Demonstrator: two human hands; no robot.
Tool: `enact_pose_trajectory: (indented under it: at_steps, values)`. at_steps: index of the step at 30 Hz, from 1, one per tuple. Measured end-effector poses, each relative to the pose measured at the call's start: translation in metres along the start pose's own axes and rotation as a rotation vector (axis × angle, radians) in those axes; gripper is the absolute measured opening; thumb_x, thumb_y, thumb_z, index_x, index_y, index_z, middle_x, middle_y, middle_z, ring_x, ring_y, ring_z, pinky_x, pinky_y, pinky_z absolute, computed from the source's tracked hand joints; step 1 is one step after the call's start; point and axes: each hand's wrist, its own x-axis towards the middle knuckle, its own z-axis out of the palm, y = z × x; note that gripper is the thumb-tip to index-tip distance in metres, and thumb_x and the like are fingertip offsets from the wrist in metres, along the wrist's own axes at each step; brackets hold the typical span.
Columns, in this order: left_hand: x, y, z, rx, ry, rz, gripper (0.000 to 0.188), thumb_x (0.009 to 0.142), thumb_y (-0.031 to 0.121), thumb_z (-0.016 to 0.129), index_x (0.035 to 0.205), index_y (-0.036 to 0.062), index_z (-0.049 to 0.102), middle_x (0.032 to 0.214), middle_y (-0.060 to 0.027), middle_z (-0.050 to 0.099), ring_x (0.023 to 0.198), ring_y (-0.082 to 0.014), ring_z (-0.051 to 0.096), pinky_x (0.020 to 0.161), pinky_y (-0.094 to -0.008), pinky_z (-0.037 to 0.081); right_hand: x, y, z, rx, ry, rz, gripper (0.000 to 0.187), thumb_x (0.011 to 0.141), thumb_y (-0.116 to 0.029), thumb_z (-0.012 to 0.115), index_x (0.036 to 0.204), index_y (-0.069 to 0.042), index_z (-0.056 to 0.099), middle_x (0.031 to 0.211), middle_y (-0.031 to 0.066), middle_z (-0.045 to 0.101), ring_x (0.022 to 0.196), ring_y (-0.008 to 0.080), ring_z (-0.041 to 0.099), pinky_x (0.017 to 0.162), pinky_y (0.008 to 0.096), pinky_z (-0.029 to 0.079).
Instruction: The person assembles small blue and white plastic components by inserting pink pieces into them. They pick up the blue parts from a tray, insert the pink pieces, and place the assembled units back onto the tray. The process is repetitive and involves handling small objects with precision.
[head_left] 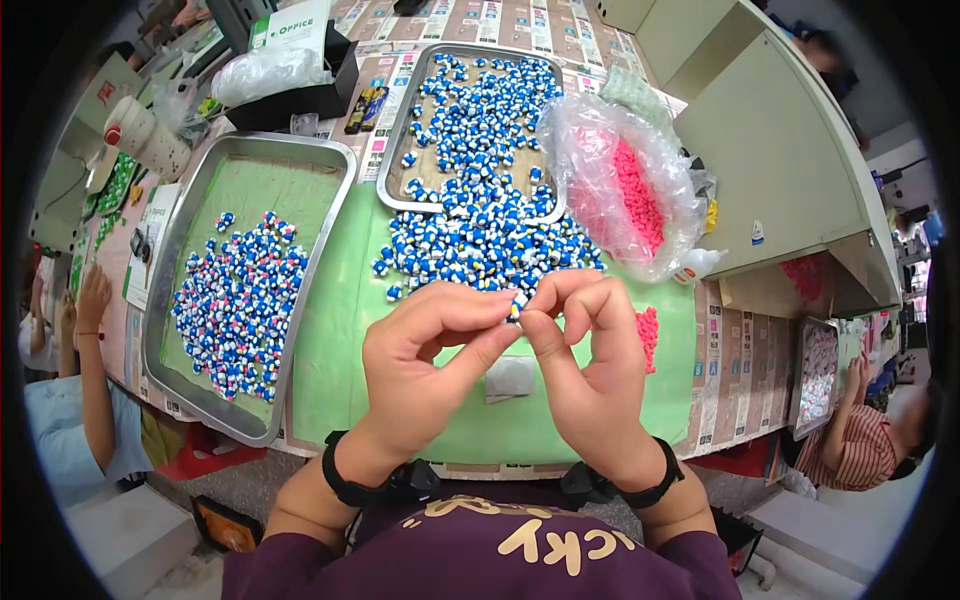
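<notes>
Over the green work mat (335,370), my left hand (410,360) pinches a small blue-and-white piece with a touch of yellow (516,309) between thumb and forefinger. My right hand (597,375) meets it from the other side, thumb and forefinger closed at the piece. Just beyond my fingers lies a heap of similar blue-and-white pieces (470,245), spilling from a metal tray (402,110). A little pile of pink bits (648,340) sits beside my right hand. Below the held piece rests a small pale square block (510,378).
At left, another metal tray (336,200) holds blue-and-white pieces with pink parts. A clear plastic bag (575,140) of pink bits (638,195) lies at right, near a small white bottle (698,264) and a grey cabinet (790,150). Other people work on both sides.
</notes>
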Motion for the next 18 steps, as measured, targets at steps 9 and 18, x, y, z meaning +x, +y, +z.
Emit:
enact_pose_trajectory:
  at_steps: [9,18]
  values:
    - [0.006,0.005,-0.017,0.24,-0.157,0.19,0.019,0.071,-0.009,0.076,0.084,0.0011,0.068,0.085,-0.0116,0.07,0.078,-0.0193,0.068,0.067,-0.0285,0.053,0.007,0.007,-0.027,0.349,-0.196,0.341,0.035,0.083,-0.001,0.071,0.088,-0.01,0.038,0.087,0.0009,0.047,0.083,0.0098,0.05,0.077,0.0256,0.044]
    - [-0.017,0.002,-0.138,0.546,0.369,0.19,0.016,0.08,-0.01,0.067,0.091,0.0001,0.061,0.09,-0.0047,0.062,0.081,-0.0103,0.059,0.072,-0.0218,0.049,0.004,0.041,-0.096,-0.299,-0.074,0.211,0.018,0.083,0.004,0.062,0.078,-0.003,0.046,0.078,0.0042,0.056,0.074,0.0141,0.055,0.071,0.0287,0.046]
